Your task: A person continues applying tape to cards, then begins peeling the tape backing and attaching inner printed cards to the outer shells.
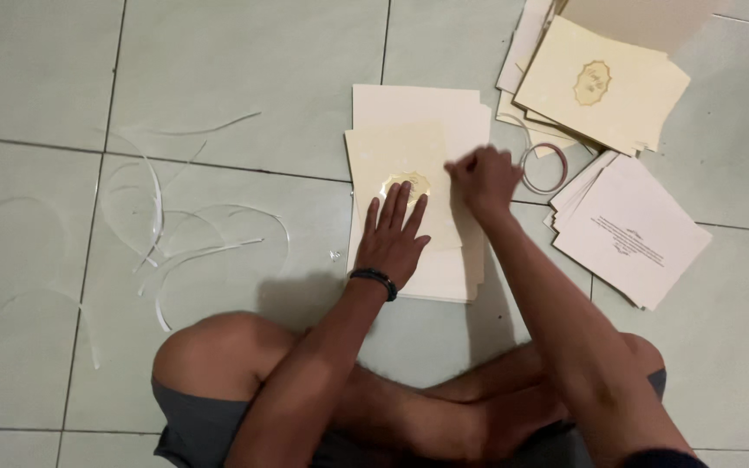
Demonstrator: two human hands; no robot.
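Head view, looking down on a pale tiled floor (pixel 218 61) where a person sits cross-legged.

Containers: no box, tray or bin shows; all paper lies directly on the tiles, sorted into piles.

Count of piles: three. First, a stack of cream sheets (pixel 444 282) directly in front of the knees, near the middle of the floor area in view; its sheet count cannot be told. On top of it lies one cream card (pixel 396 152) bearing one gold oval emblem (pixel 415 180), set toward the stack's left edge. Second, a fanned pile of emblem cards (pixel 604 82) at the upper right, partly cut off by the frame edge. Third, a pile of white printed cards (pixel 635 230) at the right, just below the second pile and apart from the first.

Hands: the left hand (pixel 394 234) lies flat, fingers spread, pressing on the cream card with its fingertips at the emblem; one dark wristband (pixel 374 280) sits on that wrist. The right hand (pixel 483 178) is curled and rests at the card's right edge; it is blurred, and whether it pinches the card cannot be told.

Other items: one roll of tape (pixel 544 168), lying flat between the first and third piles. Several curled white strips (pixel 175 251), at least four, lie scattered on the tiles to the left, well apart from the piles.
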